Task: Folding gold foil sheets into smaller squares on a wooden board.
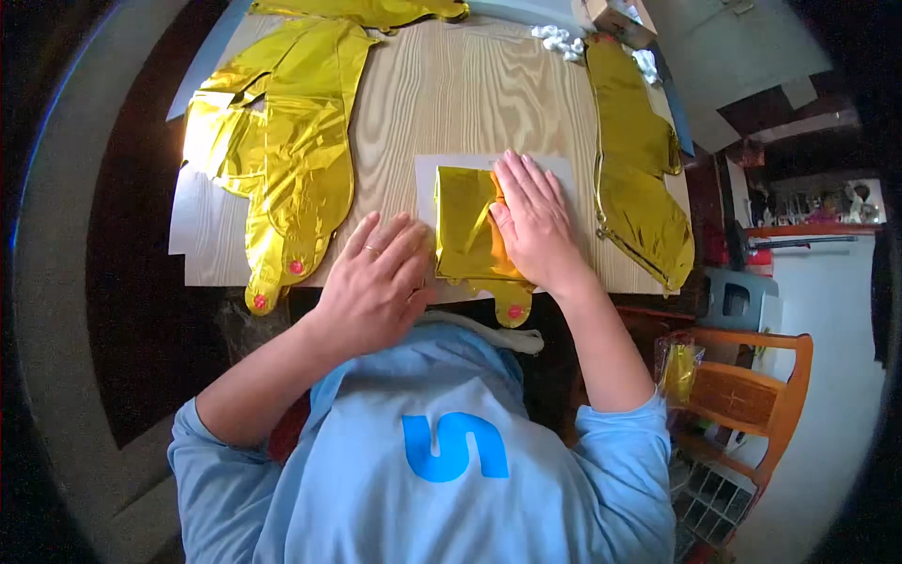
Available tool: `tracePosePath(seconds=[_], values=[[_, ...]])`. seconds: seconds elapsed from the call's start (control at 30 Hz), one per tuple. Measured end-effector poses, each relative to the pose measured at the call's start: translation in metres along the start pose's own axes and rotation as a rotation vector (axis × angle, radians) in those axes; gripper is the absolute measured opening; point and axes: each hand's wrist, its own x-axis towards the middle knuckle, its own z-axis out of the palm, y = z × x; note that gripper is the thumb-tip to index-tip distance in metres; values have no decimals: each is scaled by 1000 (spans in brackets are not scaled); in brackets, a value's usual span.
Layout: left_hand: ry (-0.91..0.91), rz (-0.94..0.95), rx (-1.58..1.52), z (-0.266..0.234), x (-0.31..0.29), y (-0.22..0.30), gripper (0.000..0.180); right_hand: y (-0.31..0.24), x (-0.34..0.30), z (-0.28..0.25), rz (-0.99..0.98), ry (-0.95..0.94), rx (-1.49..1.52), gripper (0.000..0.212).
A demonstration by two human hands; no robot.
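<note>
A gold foil balloon (462, 211), folded into a flat rectangle, lies on a white sheet (427, 174) near the table's front edge. Its tail, marked with a red dot, sticks out toward me past that edge. My right hand (538, 221) is laid flat over the right side of the fold, fingers stretched forward. A strip of orange material (499, 246) shows along that hand's inner side; the rest of it is hidden under the palm. My left hand (381, 273), a ring on one finger, is just left of the fold with its fingers loosely bent and nothing visible in them.
Unfolded gold foil balloons lie at the left (301, 141), at the right (634, 169) and along the far edge. Crumpled white pieces (558, 42) and an open cardboard box (620, 21) are at the back right. A wooden chair (752, 395) stands to the right of me.
</note>
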Motion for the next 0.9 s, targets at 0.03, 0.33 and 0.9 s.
tracePosePath(seconds=[0.03, 0.33, 0.9], values=[[72, 41, -50, -3, 3, -3, 41, 0, 0, 1, -18, 14, 1, 51], [125, -132, 17, 37, 67, 14, 60, 0, 9, 5, -79, 32, -8, 50], [97, -341, -781, 23, 51, -22, 69, 19, 34, -5, -124, -82, 129, 51]])
